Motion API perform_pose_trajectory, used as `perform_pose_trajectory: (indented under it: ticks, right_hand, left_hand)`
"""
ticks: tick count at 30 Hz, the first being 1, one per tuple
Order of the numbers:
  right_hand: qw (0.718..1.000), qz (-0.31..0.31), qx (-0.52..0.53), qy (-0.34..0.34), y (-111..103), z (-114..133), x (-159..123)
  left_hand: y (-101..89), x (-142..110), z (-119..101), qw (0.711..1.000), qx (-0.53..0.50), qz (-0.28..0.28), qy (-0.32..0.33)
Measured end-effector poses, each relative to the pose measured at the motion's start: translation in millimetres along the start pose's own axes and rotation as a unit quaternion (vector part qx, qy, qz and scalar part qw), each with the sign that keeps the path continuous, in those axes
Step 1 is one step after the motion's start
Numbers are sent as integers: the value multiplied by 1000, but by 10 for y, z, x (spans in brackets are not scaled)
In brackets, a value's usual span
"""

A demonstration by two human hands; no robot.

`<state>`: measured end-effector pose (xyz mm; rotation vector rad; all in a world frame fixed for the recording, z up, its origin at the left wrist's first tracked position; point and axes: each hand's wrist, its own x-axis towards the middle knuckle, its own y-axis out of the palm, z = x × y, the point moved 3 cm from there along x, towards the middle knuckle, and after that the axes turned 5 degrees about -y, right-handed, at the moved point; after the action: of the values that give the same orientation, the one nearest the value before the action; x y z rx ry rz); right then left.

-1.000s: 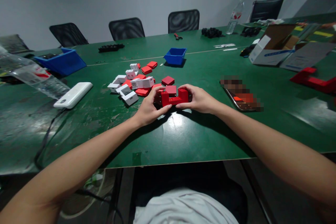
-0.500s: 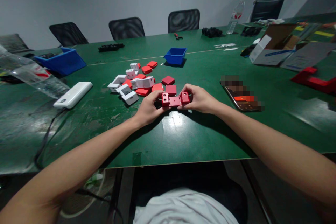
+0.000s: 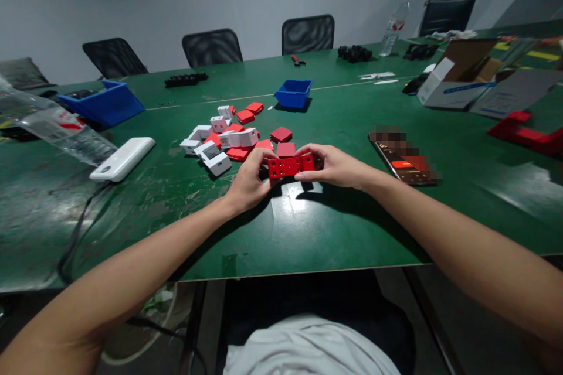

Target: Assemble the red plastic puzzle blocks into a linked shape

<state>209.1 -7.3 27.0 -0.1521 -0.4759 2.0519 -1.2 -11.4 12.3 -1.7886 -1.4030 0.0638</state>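
Between my two hands is a red U-shaped plastic bracket [image 3: 285,167], its flat face with small holes turned toward me. My left hand [image 3: 251,183] is closed on its left end, and my right hand [image 3: 336,167] pinches the right end with the thumb across the front. Just behind the bracket, a red square block [image 3: 285,150] lies on the table, with another red block [image 3: 281,134] beyond it. To the left spreads a pile of white brackets [image 3: 219,164] and flat red pieces [image 3: 245,116].
On the green table [image 3: 211,234] stand a small blue bin [image 3: 294,95] and a larger blue bin [image 3: 105,105]. A white power bank [image 3: 123,159] and a plastic bottle [image 3: 65,123] lie left. At right are a phone [image 3: 402,161], an opened carton [image 3: 453,79] and a red frame [image 3: 528,133].
The red bracket has tilted in my hands, so its flat holed face now points at me instead of its open side. My right thumb has moved up onto its front.
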Motion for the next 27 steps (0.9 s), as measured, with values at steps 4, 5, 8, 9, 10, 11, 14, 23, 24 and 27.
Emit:
perform_pose_trajectory:
  ticks: [4, 5, 8, 9, 10, 11, 14, 23, 24, 27]
  right_hand:
    - [999, -5, 50, 21, -14, -30, 7]
    - [998, -6, 58, 22, -16, -39, 9]
    - [997, -12, 74, 23, -16, -62, 15]
    - [997, -13, 75, 23, -16, -68, 17]
    - [997, -14, 75, 23, -15, -74, 20]
    - [997, -16, 75, 22, -15, -78, 23]
    - [997, -19, 76, 20, -16, -85, 28]
    - [995, -32, 84, 43, -5, -60, 23]
    - [995, -34, 84, 47, -6, -60, 24]
    - [995, -37, 75, 52, -15, -70, 29]
  left_hand:
    - [5, 1, 18, 999, -30, 0, -12]
    - [6, 2, 23, 999, -33, 1, -13]
    - [5, 8, 26, 1000, -22, 4, -6]
    - [3, 10, 21, 1000, -19, 6, -4]
    - [1, 11, 14, 1000, -18, 9, -3]
    - [-2, 12, 4, 1000, -19, 12, -4]
    - [-9, 11, -35, 1000, -18, 18, -5]
    - [-27, 21, -63, 994, 28, -9, -104]
    - [-29, 26, -58, 992, 40, 0, -119]
    - [-32, 42, -50, 989, 79, 30, -124]
